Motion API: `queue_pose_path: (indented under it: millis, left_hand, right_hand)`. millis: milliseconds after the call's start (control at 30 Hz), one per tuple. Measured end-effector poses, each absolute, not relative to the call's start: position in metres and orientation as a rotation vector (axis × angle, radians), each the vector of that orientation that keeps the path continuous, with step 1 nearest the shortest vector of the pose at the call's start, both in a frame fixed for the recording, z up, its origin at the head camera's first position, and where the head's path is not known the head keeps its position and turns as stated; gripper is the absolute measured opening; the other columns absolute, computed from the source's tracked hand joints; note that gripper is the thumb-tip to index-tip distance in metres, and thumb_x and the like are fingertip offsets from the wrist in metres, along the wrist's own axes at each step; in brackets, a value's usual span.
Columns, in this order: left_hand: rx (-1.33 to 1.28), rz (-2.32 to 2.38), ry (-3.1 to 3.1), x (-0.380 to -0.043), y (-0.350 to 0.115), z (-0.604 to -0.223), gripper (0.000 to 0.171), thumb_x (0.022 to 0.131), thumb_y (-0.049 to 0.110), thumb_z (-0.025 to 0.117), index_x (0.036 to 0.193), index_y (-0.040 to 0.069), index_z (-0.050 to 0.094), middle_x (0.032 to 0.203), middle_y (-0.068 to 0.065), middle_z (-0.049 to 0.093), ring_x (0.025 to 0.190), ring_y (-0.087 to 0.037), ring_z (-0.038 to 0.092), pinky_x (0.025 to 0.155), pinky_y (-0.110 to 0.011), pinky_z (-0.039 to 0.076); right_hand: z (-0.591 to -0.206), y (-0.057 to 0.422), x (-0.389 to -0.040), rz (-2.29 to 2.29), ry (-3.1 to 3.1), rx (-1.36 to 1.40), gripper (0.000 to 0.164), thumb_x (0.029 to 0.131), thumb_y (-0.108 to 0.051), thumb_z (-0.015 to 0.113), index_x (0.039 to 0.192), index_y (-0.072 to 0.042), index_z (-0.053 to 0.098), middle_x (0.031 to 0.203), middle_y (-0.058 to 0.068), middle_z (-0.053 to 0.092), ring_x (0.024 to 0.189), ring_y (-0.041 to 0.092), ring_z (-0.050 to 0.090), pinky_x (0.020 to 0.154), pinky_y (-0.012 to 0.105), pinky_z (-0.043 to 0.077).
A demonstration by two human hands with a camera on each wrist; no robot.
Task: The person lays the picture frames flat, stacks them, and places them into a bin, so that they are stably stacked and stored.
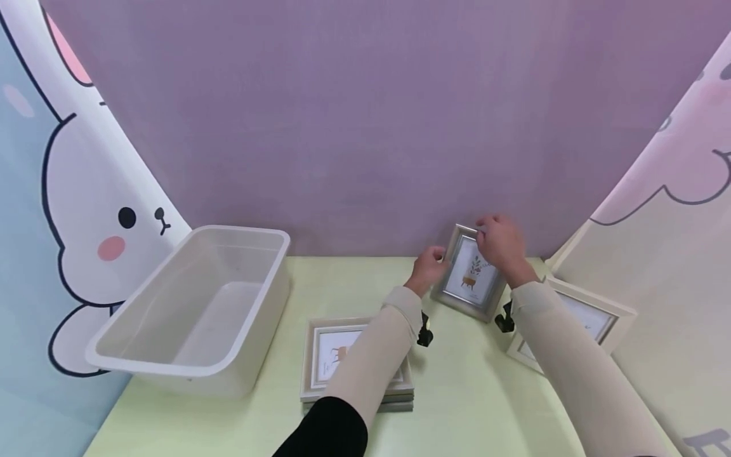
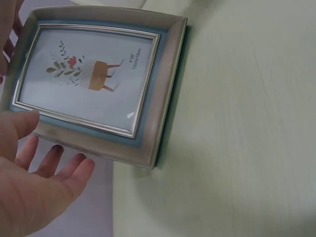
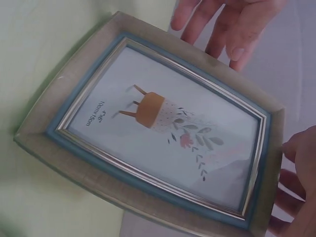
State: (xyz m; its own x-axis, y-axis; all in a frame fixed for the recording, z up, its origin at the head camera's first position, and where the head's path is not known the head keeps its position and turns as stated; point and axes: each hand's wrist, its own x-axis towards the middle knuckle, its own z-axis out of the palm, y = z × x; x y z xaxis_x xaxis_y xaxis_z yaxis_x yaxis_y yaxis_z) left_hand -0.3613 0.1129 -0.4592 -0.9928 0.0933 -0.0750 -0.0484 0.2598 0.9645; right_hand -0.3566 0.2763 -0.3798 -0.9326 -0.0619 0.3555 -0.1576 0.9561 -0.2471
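Observation:
A photo frame (image 1: 471, 279) with a taupe border, silver inner edge and potted-plant print leans back on the table near the purple wall. Its blue-grey inner band shows in the left wrist view. My right hand (image 1: 502, 244) pinches its upper edge; in the right wrist view the thumb is at the rim and the fingers (image 3: 291, 185) go behind it. At the left long side is my left hand (image 1: 428, 270), fingers loosely extended. The thumb (image 2: 24, 122) overlaps the border in the left wrist view, and the other fingertips are just beyond the edge.
Left of the hands stands a white plastic bin (image 1: 265, 330). A stack of several photo frames (image 1: 331, 346) lies under my left forearm. At right, a cream photo frame (image 1: 622, 317) leans by the printed side wall, partly behind my right sleeve. The purple wall (image 1: 365, 127) closes the back.

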Motion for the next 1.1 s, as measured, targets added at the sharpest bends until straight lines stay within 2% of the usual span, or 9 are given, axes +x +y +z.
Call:
queue_pose_path:
  millis: [167,300,400,567,900,1100]
  left_hand:
    - [0.015,1.861,2.391,-0.362,0.117,-0.466,0.041,0.094,0.01,0.068,0.134,0.016,0.061,0.126,-0.011,0.068,0.113,-0.026,0.067,0.094,-0.038,0.057]
    - [-0.036,1.889,2.369,-0.36,0.122,-0.467,0.04,0.094,0.009,0.069,0.132,0.016,0.061,0.122,-0.011,0.07,0.11,-0.026,0.069,0.093,-0.038,0.058]
    - [-0.086,1.856,2.438,-0.359,0.124,-0.466,0.036,0.094,0.007,0.068,0.128,0.015,0.063,0.114,-0.01,0.074,0.103,-0.026,0.071,0.089,-0.038,0.058]
    - [-0.146,1.782,2.602,-0.36,0.128,-0.468,0.028,0.092,0.002,0.067,0.118,0.011,0.067,0.1,-0.009,0.076,0.09,-0.024,0.071,0.079,-0.036,0.057]
    - [-0.102,1.781,2.652,-0.355,0.123,-0.467,0.021,0.095,0.005,0.065,0.114,0.012,0.067,0.104,-0.008,0.078,0.096,-0.024,0.073,0.085,-0.036,0.057]
    - [0.002,1.826,2.645,-0.347,0.118,-0.455,0.02,0.098,0.005,0.061,0.117,0.011,0.064,0.113,-0.008,0.076,0.104,-0.023,0.072,0.087,-0.036,0.058]
  right_hand:
    - [-0.387,0.276,-0.357,0.364,-2.804,0.109,0.032,0.099,-0.014,0.052,0.125,0.0,0.064,0.132,0.03,0.058,0.124,0.047,0.053,0.099,0.063,0.047]
    - [-0.387,0.274,-0.355,0.386,-2.833,0.063,0.033,0.1,-0.014,0.051,0.13,-0.004,0.062,0.132,0.03,0.058,0.12,0.047,0.055,0.093,0.064,0.049]
    - [-0.388,0.272,-0.355,0.408,-2.847,0.038,0.034,0.101,-0.014,0.05,0.132,-0.007,0.062,0.133,0.028,0.058,0.116,0.046,0.057,0.088,0.062,0.05]
    - [-0.393,0.271,-0.357,0.412,-2.83,0.032,0.034,0.101,-0.012,0.05,0.132,-0.007,0.062,0.133,0.027,0.06,0.113,0.045,0.058,0.089,0.061,0.05]
    - [-0.387,0.271,-0.349,0.398,-2.782,0.126,0.031,0.1,-0.009,0.052,0.128,-0.007,0.065,0.13,0.025,0.064,0.11,0.045,0.063,0.084,0.058,0.053]
    - [-0.379,0.271,-0.342,0.444,-2.717,0.135,0.029,0.101,-0.013,0.055,0.127,-0.005,0.065,0.129,0.026,0.064,0.113,0.046,0.062,0.094,0.061,0.05]
